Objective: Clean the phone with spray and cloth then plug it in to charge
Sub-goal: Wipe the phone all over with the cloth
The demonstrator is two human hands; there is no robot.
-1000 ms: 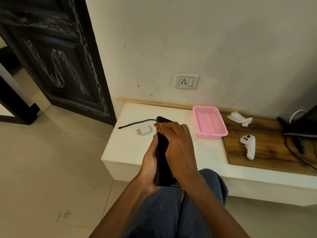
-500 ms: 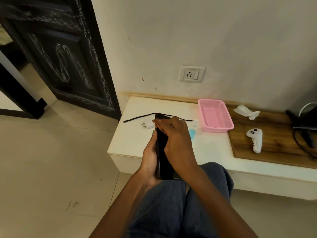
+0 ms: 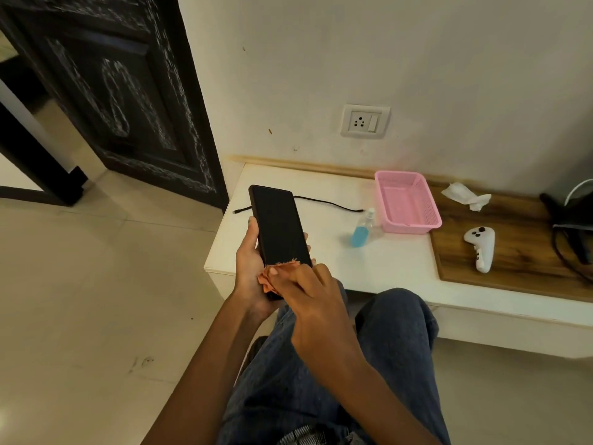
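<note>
The black phone (image 3: 276, 225) is held above my lap with its dark screen up, and my left hand (image 3: 249, 268) grips it from below and the left. My right hand (image 3: 309, 292) pinches a small orange cloth (image 3: 272, 277) against the phone's near end. On the white shelf (image 3: 385, 268) stands a small spray bottle (image 3: 362, 231) of blue liquid. A black cable (image 3: 327, 203) lies behind the phone. The wall socket (image 3: 365, 121) is above the shelf. The charger plug is hidden behind the phone.
A pink basket (image 3: 407, 202) stands right of the bottle. Further right, a wooden board (image 3: 513, 252) carries a white controller (image 3: 480, 248) and a crumpled tissue (image 3: 467, 195). Black gear with cords (image 3: 574, 229) sits at the far right. A dark carved door (image 3: 128, 101) is left.
My right hand has slid with the cloth from the phone's far end down to its near end, uncovering the screen. The view has shifted, so the spray bottle shows.
</note>
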